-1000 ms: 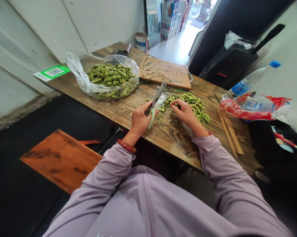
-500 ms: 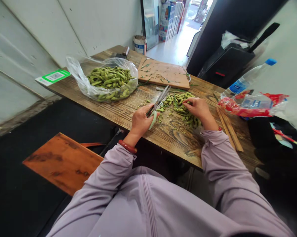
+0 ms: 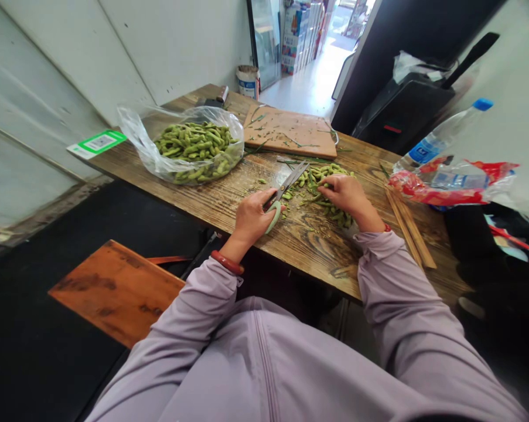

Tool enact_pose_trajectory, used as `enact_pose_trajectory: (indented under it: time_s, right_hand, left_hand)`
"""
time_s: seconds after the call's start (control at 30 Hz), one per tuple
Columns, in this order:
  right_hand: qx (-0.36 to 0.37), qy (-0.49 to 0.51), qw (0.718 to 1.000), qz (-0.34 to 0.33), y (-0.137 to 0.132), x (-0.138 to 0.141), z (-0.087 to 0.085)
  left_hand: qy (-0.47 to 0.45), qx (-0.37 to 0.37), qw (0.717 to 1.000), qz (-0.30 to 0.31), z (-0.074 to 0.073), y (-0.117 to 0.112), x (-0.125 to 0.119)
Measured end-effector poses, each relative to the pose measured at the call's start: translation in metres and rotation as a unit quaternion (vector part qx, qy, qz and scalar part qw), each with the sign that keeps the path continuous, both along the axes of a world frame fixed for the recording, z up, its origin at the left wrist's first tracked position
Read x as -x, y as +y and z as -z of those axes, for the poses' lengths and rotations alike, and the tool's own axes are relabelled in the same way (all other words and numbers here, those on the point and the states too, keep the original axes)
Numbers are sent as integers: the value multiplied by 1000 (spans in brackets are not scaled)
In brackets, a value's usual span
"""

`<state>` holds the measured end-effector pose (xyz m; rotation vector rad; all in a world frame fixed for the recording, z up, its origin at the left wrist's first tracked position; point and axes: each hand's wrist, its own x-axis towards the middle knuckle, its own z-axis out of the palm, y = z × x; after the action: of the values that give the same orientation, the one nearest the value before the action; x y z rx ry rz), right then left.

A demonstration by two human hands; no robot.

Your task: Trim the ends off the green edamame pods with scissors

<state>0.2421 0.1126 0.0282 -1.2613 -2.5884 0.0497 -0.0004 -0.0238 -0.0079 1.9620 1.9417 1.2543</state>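
Note:
My left hand (image 3: 252, 217) grips green-handled scissors (image 3: 285, 189), blades pointing up and right toward a loose pile of green edamame pods (image 3: 323, 176) on the wooden table (image 3: 229, 196). On that pile rests my right hand (image 3: 347, 195), fingers curled around pods at its left side. A clear plastic bag (image 3: 189, 149) full of edamame pods stands at the table's far left.
A wooden cutting board (image 3: 289, 132) with green scraps lies beyond the pile. Wooden sticks (image 3: 407, 228), a red-and-clear plastic bag (image 3: 449, 181) and a water bottle (image 3: 440, 138) sit at the right. A wooden bench (image 3: 115, 290) stands below left; a doorway opens at the back.
My right hand moved from the pile's near left onto its right side, then drew back a little leftward. The scissors tilted lower and more to the right.

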Motion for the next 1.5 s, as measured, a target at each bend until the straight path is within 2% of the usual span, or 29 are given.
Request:
enact_pose_trajectory:
  time_s: [0.1, 0.17, 0.27, 0.33, 0.4, 0.5, 0.6, 0.67, 0.77, 0.93, 1.1, 1.2, 1.3, 1.5]
  right_hand:
    - [9, 54, 999, -2, -2, 7, 1]
    - [46, 99, 994, -19, -5, 13, 0]
    - [112, 194, 972, -65, -8, 20, -3]
    - [130, 223, 963, -82, -9, 21, -4]
    - [127, 184, 972, -76, -10, 18, -4]
    - [96, 41, 993, -47, -12, 13, -4]
    - [57, -67, 995, -38, -16, 11, -5]
    - [47, -83, 994, -48, -17, 12, -6]
    - [49, -22, 997, -53, -16, 14, -7]
    - [52, 165, 985, -10, -13, 19, -5]
    - [108, 221, 968, -50, -17, 27, -2]
    - [146, 260, 953, -48, -18, 31, 2]
    - [172, 258, 949, -57, -18, 32, 10]
    - [160, 168, 967, -107, -22, 35, 27]
  left_hand:
    - [-4, -1, 1000, 2, 0, 0, 0]
    - [-6, -1, 1000, 2, 0, 0, 1]
    - [-8, -1, 1000, -2, 1, 1, 1]
    - [-7, -2, 1000, -2, 1, 1, 1]
    - [-5, -3, 1000, -1, 0, 1, 1]
    - [-5, 1, 1000, 4, -1, 0, 1]
    - [-4, 5, 1000, 3, -2, 0, 0]
    - [-6, 7, 1000, 2, -2, 0, 0]
    - [-12, 9, 1000, 2, -1, 0, 0]
    - [-23, 5, 1000, -1, 0, 0, 0]
    - [-18, 11, 1000, 1, -2, 0, 0]
    - [-15, 11, 1000, 3, -2, 0, 0]
    - [-15, 7, 1000, 3, -1, 0, 0]
    - [-16, 3, 1000, 3, 0, 0, 0]
